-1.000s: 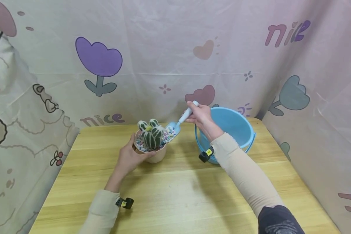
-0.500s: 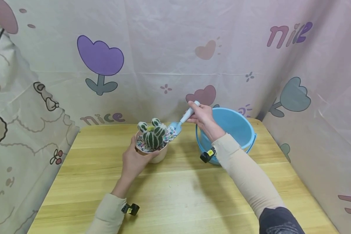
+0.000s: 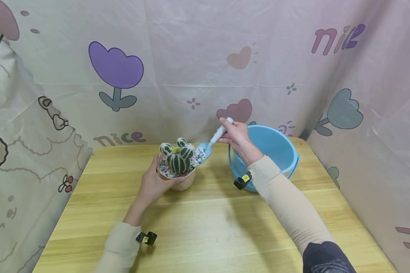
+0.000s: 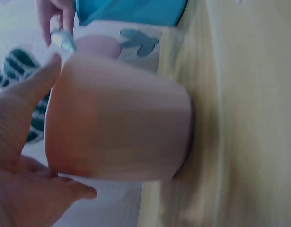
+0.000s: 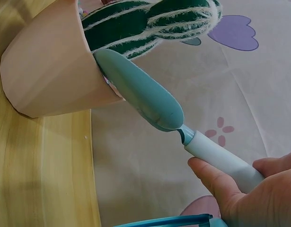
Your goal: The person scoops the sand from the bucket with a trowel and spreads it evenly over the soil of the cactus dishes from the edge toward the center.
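My left hand (image 3: 154,183) grips the near left rim of a pale peach flower pot (image 3: 186,182), thumb along the front. In the pot stands a striped green cactus (image 3: 178,161) with fuzzy white ridges, among small multicoloured pebbles. My right hand (image 3: 237,134) holds a small garden trowel (image 5: 140,90) by its white handle (image 5: 225,158). Its light blue blade tilts down over the pot's right rim and carries pebbles (image 3: 199,155). From the right wrist view, the blade's underside shows, with its tip right at the rim beside the cactus.
A light blue bucket (image 3: 271,146) with a handle stands on the right, partly behind my right forearm. The wooden table (image 3: 205,227) ends at a printed curtain (image 3: 177,68) at the back and sides. A tiny speck lies on the tabletop near the middle.
The cactus has turned slightly in view, its right lobe now further right. My left forearm swung right, then back left. The trowel keeps nearly the same place at the rim.
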Tool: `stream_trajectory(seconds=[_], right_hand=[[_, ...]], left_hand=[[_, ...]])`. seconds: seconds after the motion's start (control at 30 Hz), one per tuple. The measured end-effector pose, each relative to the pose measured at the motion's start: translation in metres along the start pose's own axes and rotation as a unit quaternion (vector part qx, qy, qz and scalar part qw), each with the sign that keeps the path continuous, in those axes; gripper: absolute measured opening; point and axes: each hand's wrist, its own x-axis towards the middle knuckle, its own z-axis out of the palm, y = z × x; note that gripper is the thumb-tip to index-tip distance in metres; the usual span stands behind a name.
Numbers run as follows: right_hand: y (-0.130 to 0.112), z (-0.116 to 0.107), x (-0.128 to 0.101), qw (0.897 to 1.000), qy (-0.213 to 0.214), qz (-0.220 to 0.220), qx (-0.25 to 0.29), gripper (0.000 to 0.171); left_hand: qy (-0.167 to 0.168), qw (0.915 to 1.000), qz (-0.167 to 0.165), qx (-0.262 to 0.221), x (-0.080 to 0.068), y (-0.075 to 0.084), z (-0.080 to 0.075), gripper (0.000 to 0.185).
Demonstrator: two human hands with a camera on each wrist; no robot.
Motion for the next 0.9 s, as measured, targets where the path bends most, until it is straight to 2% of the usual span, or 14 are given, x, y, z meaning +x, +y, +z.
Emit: stream_trajectory(seconds=[0.1,0.3,0.63,0.9], right_hand=[[0.0,0.0,0.0,1.0,0.0,0.001,-0.001,0.051],[-0.001,0.0,-0.001,1.0,-0.004,-0.001,-0.005,0.049],[-0.001,-0.001,-0.002,1.0,-0.002,-0.005,-0.016,0.05],[-0.002,-0.001,-0.003,1.0,-0.001,-0.01,-0.006,0.05]], left_hand=[[-0.03,0.9995,0.011,-0.005,0.008,-0.005,-0.006,0.14],[-0.037,0.9992,0.014,-0.005,0.012,-0.007,-0.008,0.138],[0.024,0.9996,0.015,0.0,0.005,0.0,0.005,0.134],[0.09,0.9953,0.03,-0.018,0.0,0.01,0.018,0.107]])
